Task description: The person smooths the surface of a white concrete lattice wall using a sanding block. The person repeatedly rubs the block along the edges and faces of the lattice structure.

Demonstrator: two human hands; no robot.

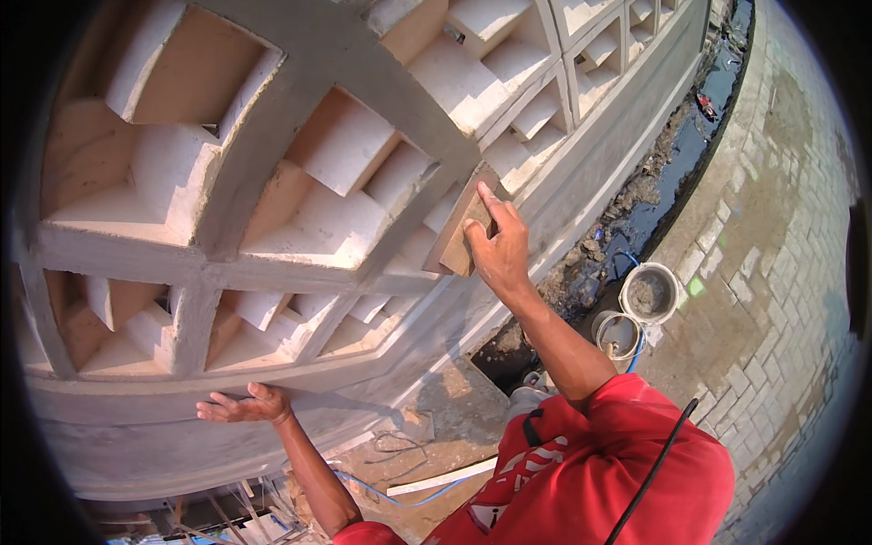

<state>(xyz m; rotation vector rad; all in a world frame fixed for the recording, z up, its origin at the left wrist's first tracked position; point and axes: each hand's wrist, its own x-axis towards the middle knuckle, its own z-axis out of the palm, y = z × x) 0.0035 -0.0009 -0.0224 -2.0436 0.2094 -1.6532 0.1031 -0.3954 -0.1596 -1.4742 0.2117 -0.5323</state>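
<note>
A wooden plastering float (452, 238) is in my right hand (501, 245), its flat board up against a grey plastered band of the openwork wall (272, 54). The thumb and fingers close round the float's handle. Lower on the wall, my left hand (243, 406) holds nothing, its fingers apart and the palm turned up. It is next to the grey ledge (136, 400) below the block openings; whether it touches the ledge I cannot tell. Pale hollow blocks with stepped inner faces fill the wall between grey mortar bands.
A ditch with dark water (668, 191) runs along the wall's foot at right. Two buckets stand beside it, one holding grey mix (649, 294), the other (599, 325) smaller. Paving blocks (772, 336) lie beyond. A pale plank (445, 477) and blue hose (636, 356) lie below.
</note>
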